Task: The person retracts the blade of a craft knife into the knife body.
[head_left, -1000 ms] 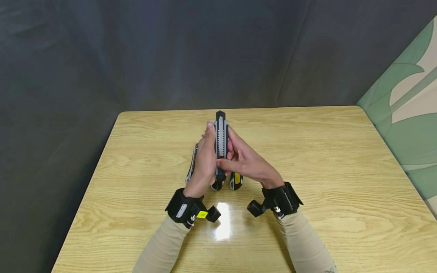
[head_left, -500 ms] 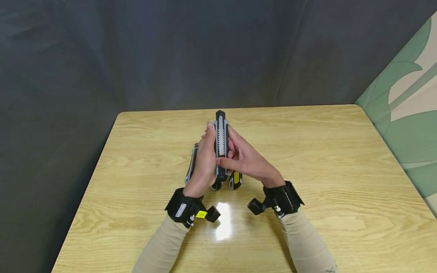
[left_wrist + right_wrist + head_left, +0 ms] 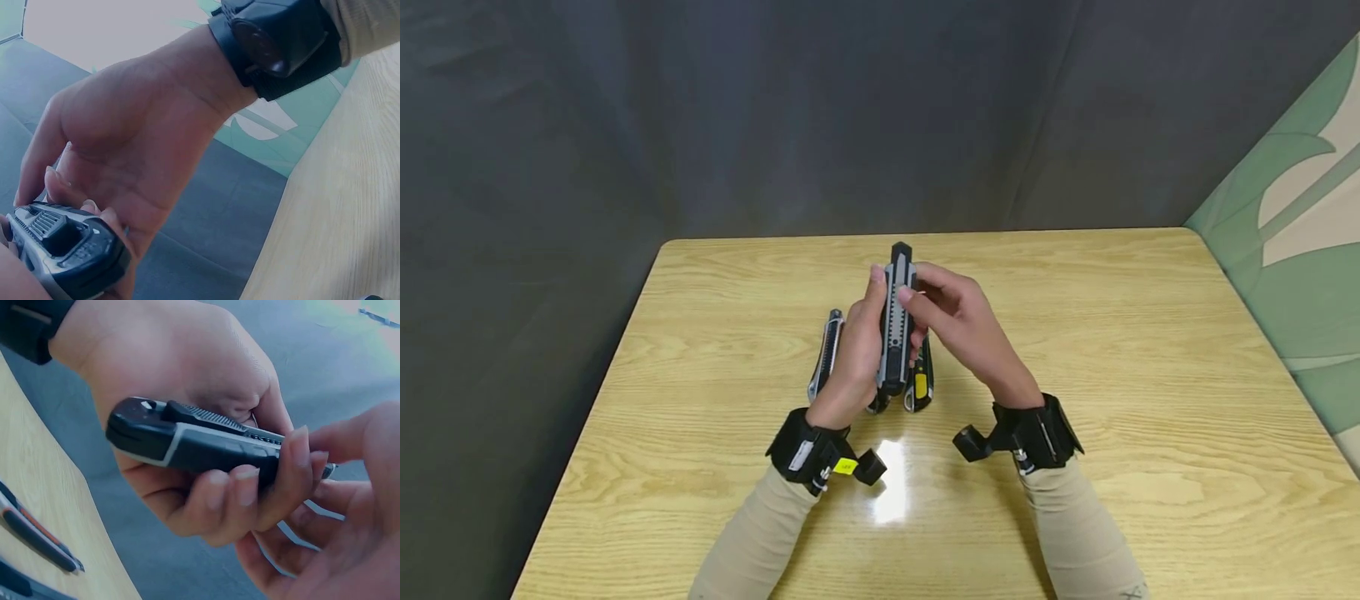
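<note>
My left hand (image 3: 856,350) grips a grey and black utility knife (image 3: 895,358) above the table, its nose pointing away from me. In the right wrist view the fingers curl round the body of this knife (image 3: 219,447), and its ridged slider sits near the rear end. My right hand (image 3: 966,329) has its thumb on the upper face towards the nose, with the index finger round the far side. No blade shows out of the nose. The right hand (image 3: 137,131) also appears in the left wrist view, reaching to the knife's far end.
On the wooden table (image 3: 1112,358) lie more utility knives: a grey and black one (image 3: 826,354) left of the hands, a black and yellow one (image 3: 922,382) to their right, and a mostly hidden one (image 3: 877,405) between. A dark curtain (image 3: 850,117) hangs behind the table.
My right hand has slid from the knife's rear part up towards its nose, thumb now higher on the upper face. The left hand and the knife have shifted slightly right.
</note>
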`<action>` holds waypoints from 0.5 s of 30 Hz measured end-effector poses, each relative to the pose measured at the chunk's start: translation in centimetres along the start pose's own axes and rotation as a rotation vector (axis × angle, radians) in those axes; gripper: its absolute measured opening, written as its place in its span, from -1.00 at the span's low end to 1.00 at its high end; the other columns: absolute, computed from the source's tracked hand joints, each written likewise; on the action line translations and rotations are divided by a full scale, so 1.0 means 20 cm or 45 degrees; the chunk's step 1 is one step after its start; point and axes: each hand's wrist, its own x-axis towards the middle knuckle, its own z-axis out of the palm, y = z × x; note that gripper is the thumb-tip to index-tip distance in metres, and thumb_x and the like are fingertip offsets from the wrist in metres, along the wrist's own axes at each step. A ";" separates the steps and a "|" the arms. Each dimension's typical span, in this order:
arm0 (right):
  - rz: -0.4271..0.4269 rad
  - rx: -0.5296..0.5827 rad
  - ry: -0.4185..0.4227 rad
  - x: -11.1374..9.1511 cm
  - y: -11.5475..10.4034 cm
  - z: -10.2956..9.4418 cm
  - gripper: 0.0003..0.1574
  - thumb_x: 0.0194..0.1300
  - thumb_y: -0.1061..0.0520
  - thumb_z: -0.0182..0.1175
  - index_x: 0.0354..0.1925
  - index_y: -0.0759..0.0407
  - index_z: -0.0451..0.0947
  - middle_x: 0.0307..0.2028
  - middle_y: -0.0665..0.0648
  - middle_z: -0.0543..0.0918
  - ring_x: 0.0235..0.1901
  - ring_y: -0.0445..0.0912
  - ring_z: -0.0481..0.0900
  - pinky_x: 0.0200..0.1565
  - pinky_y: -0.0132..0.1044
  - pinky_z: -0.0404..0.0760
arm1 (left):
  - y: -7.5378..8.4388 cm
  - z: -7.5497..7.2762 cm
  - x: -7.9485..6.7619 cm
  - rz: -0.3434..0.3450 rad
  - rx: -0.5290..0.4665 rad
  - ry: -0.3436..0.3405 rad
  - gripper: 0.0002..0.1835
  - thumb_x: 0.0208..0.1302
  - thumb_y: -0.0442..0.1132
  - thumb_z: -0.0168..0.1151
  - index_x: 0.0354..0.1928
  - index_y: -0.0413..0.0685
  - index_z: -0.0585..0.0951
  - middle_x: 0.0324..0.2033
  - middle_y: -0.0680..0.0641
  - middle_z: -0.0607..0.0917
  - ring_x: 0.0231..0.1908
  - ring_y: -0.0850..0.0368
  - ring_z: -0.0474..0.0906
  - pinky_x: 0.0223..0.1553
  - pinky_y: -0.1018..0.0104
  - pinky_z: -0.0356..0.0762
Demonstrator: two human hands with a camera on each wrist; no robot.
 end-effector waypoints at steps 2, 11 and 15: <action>-0.007 -0.048 0.062 0.00 -0.04 0.01 -0.75 0.34 0.25 0.04 -0.03 0.27 0.47 -0.27 0.24 0.53 -0.36 0.06 0.48 -0.30 -0.17 0.53 | 0.00 0.00 0.00 -0.006 0.003 0.005 -0.32 0.39 0.30 -0.40 -0.28 -0.15 0.49 -0.60 -0.11 0.48 -0.65 0.03 0.35 -0.66 0.37 0.45; 0.017 -0.127 0.278 0.00 -0.05 -0.02 -0.77 0.24 0.25 0.18 -0.14 0.34 0.58 -0.33 0.33 0.62 -0.33 0.05 0.51 -0.16 -0.07 0.49 | -0.01 0.01 0.01 -0.083 0.122 -0.055 -0.23 0.38 0.32 -0.44 -0.26 -0.24 0.53 -0.50 -0.21 0.53 -0.57 -0.18 0.39 -0.62 0.30 0.50; 0.087 -0.149 0.311 0.00 -0.04 -0.06 -0.74 0.26 0.20 0.18 -0.13 0.34 0.58 -0.28 0.30 0.63 -0.34 0.05 0.54 -0.21 -0.22 0.55 | -0.03 -0.01 0.02 -0.049 0.400 -0.018 -0.26 0.40 0.29 -0.46 -0.21 -0.18 0.56 -0.39 -0.20 0.58 -0.46 -0.15 0.48 -0.50 0.20 0.54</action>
